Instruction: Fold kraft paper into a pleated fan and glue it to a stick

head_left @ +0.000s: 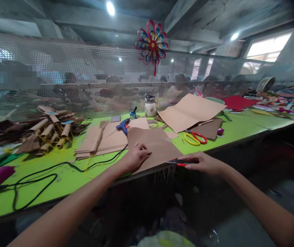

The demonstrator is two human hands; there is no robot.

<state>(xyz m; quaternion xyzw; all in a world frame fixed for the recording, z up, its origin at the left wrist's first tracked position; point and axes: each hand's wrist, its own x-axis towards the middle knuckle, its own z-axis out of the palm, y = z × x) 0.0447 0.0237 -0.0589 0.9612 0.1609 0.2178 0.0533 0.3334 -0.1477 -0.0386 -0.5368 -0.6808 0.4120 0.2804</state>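
A brown paper sheet (159, 144) lies at the front edge of the green table. My left hand (138, 157) rests on its left part, fingers curled together and pressing it down. In my right hand (204, 162) is a slim black-and-red tool (181, 162) with a thin metal tip; its exact kind is unclear. The tip points left and meets the sheet's near right edge. Just beyond lie scissors (195, 138) with one yellow and one red handle. Behind my left hand a blue glue gun (123, 126) lies on stacked brown paper (110, 139).
Left on the table (67, 185) are a black cord (55, 168) and a pile of rolled brown paper pieces (49, 130). A white jar (150, 107) stands at the back, beside large brown sheets (191, 111). A perforated metal screen (97, 68) runs behind the table.
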